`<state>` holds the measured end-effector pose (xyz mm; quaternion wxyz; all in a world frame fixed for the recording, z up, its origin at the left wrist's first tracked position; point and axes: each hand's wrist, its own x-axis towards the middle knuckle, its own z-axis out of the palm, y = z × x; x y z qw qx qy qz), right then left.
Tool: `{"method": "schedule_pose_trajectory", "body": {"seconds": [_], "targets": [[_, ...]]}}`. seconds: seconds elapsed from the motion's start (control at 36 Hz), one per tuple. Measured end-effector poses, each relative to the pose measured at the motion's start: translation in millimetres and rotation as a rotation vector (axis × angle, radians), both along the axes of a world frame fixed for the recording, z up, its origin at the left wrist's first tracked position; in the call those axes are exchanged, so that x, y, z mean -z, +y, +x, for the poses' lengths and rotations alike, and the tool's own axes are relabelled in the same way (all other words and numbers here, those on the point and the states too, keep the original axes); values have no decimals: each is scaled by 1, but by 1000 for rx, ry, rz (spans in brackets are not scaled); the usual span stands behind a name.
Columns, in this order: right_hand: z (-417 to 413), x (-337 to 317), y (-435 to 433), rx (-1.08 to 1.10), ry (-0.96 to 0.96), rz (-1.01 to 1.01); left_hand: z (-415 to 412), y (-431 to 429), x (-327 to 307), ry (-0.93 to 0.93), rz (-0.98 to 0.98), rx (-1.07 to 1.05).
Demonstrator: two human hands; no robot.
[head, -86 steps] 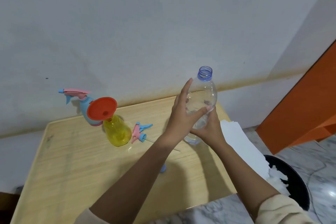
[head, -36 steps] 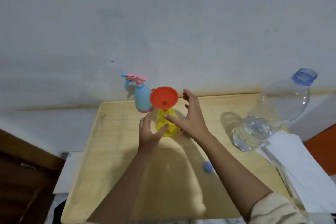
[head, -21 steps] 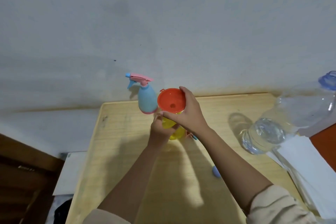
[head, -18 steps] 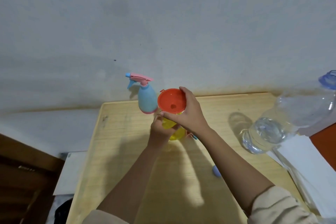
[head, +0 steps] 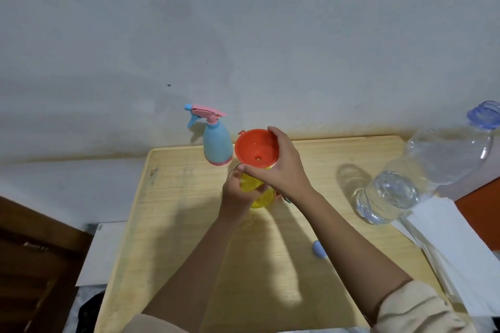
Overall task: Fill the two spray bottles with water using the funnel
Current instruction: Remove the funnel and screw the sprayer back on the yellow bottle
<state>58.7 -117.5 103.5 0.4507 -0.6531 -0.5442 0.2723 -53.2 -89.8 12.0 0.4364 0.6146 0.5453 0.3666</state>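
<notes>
An orange funnel (head: 254, 150) sits over the mouth of the yellow spray bottle (head: 258, 194) near the table's far middle. My right hand (head: 281, 167) grips the funnel's rim from the right. My left hand (head: 236, 190) is wrapped around the yellow bottle below it. A blue spray bottle (head: 216, 143) with a pink trigger head stands just behind and left, against the wall. The yellow bottle's own sprayer head is mostly hidden behind my right wrist. A large clear water bottle (head: 422, 176), uncapped and partly filled, stands at the right.
The wooden table (head: 173, 224) has a small blue cap (head: 319, 249) lying near my right forearm. White paper sheets (head: 457, 246) lie off the table's right edge. A grey wall runs right behind the table. A dark wooden piece stands at the lower left.
The water bottle was set down at the right. Both hands moved to the yellow bottle: the left took hold of its body, the right closed on the funnel rim and lifted it slightly.
</notes>
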Motion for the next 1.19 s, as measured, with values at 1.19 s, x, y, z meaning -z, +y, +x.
{"method": "schedule_pose_trajectory", "body": {"seconds": [1.19], "targets": [[-3, -8, -3, -8, -19, 21, -2, -2, 4, -26, -21, 43]]}}
